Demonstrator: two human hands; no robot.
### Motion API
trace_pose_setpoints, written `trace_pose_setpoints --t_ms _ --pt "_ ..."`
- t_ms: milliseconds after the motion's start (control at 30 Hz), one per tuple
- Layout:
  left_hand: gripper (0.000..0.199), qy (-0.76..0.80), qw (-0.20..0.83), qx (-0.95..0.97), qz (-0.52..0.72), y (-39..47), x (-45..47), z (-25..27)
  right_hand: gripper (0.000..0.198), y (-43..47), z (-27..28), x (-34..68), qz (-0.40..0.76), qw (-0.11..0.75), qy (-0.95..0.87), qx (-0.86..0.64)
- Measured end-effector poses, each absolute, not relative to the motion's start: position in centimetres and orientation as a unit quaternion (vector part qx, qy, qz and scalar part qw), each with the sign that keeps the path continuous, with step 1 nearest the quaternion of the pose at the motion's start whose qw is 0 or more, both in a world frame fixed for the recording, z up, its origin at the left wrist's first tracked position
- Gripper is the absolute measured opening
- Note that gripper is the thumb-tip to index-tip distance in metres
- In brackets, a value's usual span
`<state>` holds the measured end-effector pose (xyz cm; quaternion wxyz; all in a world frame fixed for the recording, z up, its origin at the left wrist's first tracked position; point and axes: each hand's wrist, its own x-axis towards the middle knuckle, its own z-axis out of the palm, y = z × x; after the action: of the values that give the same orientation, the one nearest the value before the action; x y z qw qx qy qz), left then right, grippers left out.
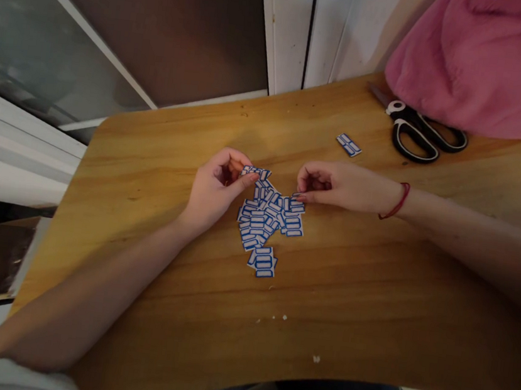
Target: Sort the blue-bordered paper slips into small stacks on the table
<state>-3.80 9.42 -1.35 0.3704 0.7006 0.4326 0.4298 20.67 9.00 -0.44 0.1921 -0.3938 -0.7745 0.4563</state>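
Note:
A loose pile of small white paper labels with blue borders [262, 217] lies on the wooden table, many of them overlapping. At the pile's far left edge, my left hand [218, 183] pinches a label strip [259, 173] between thumb and fingers. My right hand [331, 183], with a red cord round its wrist, is at the pile's right edge. Its thumb and forefinger are closed on a label piece [296, 195], mostly covered by the fingertips. One separate label piece [349, 145] lies beyond my right hand.
Black-handled scissors [420, 132] lie at the back right, beside a pink plush cloth [490, 65]. Tiny white scraps [284, 317] are scattered near the front of the wooden table [150, 162]. A dark sliding panel [169, 13] stands behind the table.

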Motion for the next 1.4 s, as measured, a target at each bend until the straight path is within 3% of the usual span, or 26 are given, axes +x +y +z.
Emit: trace_pose_setpoints --t_ms 167,300,500,833,1067,1400 --pt "0.023 0.421 0.410 0.697 0.412 9.0 -3.5 -1.1 0.030 9.2 -0.9 20.3 0.514 0.325 -0.666 -0.433" --pt "0.023 0.442 0.394 0.712 0.378 8.2 -3.3 -0.9 0.029 8.0 -0.5 19.4 0.455 0.401 -0.662 -0.441" --pt "0.015 0.418 0.462 0.701 0.346 7.0 -2.5 -0.8 0.020 6.3 -0.3 18.6 0.377 0.401 -0.736 -0.395" --pt "0.020 0.408 0.511 0.674 0.345 5.9 -1.9 0.3 0.024 5.6 -0.7 17.8 0.566 0.366 -0.639 -0.371" --pt "0.011 0.412 0.522 0.672 0.327 5.8 -2.0 0.2 0.033 5.7 -0.5 17.7 0.560 0.396 -0.594 -0.420" --pt "0.019 0.425 0.560 0.607 0.371 5.8 -1.9 -0.2 0.035 5.3 -0.5 17.7 0.530 0.392 -0.623 -0.420"
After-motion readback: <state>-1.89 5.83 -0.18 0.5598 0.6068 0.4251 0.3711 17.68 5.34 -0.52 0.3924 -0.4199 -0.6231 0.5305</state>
